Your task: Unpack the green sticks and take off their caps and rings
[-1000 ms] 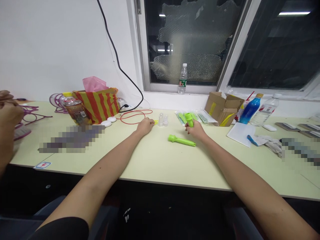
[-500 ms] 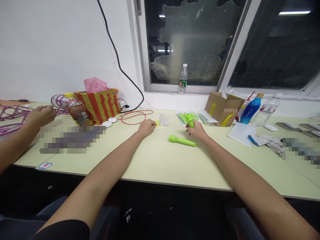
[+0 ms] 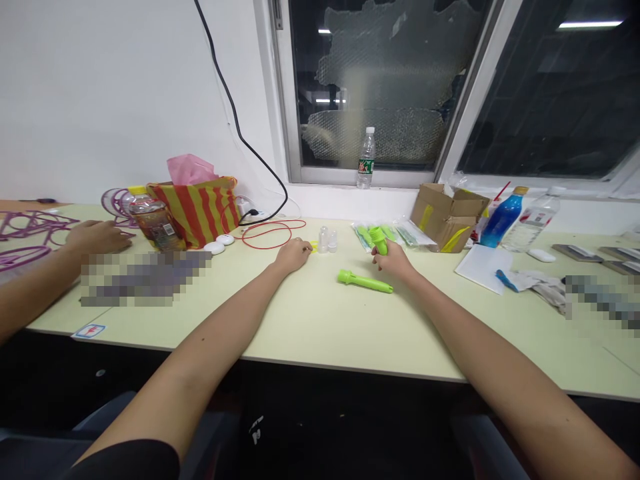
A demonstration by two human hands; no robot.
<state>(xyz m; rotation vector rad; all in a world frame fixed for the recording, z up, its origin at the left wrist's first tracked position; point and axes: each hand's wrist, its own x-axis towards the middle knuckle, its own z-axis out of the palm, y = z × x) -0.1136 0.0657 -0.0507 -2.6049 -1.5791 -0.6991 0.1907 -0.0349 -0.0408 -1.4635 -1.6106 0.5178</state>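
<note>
My right hand [image 3: 395,259] is closed around a bright green plastic tube piece with a screw-threaded end [image 3: 379,239], which points up and toward the window. Below it on the table lies a green plastic handle-like tube [image 3: 365,282] with a wider collar at its left end. My left hand [image 3: 294,256] rests on the tabletop with its fingers curled together. Beside its fingertips is a small yellow piece [image 3: 315,247]; whether the fingers grip it is hidden. Just right of that stand two small clear plastic cylinders [image 3: 323,240], [image 3: 333,241].
Green parts in clear bags [image 3: 407,233] lie before an opened cardboard box [image 3: 445,217]. Bottles [image 3: 505,217] and a glove [image 3: 540,287] are at right. A red cable [image 3: 267,235], striped bag [image 3: 203,210] and tea bottle [image 3: 155,220] sit left, near another person's hand [image 3: 97,239] and purple frames [image 3: 35,227].
My two hands and the green pieces stay in the same place. At the left, the other person's hand has lowered toward the table and moved slightly right.
</note>
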